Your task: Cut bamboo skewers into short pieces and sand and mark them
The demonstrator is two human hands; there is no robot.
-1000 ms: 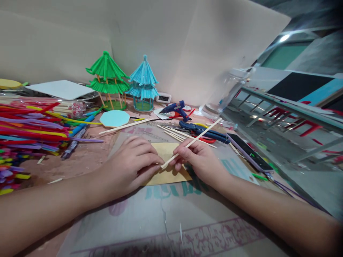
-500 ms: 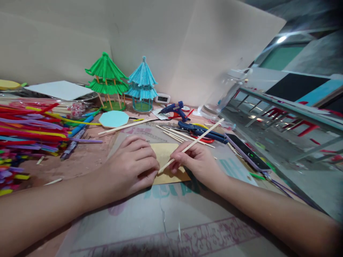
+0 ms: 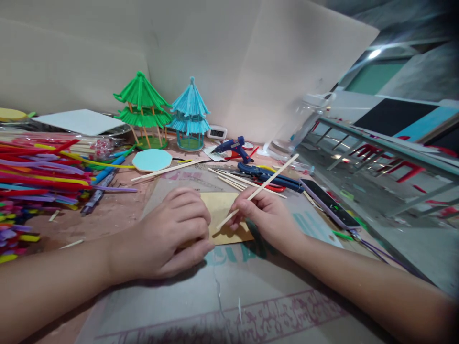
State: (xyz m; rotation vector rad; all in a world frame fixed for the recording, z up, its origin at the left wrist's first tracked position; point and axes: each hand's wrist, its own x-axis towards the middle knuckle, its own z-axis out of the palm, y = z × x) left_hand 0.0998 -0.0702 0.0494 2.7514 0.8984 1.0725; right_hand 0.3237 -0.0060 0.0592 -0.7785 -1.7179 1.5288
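Note:
A tan piece of sandpaper (image 3: 222, 210) lies on a printed cardboard sheet (image 3: 222, 296) in front of me. My left hand (image 3: 172, 236) rests on its left part with the fingers curled down, pressing it flat. My right hand (image 3: 267, 217) pinches a thin wooden stick (image 3: 267, 184), which slants up to the right. The stick's lower tip touches the sandpaper between my two hands.
A heap of coloured pipe cleaners (image 3: 39, 177) fills the left. Behind stand a green pagoda model (image 3: 143, 107) and a blue one (image 3: 190, 114), a pale blue octagon (image 3: 152, 159), a glue gun (image 3: 234, 147), blue pliers (image 3: 272, 177), loose sticks (image 3: 236, 180) and a phone (image 3: 330, 204).
My left hand has slid down and towards me along the sandpaper. My right hand with the stick stays nearly in place, its tip shifting slightly on the paper.

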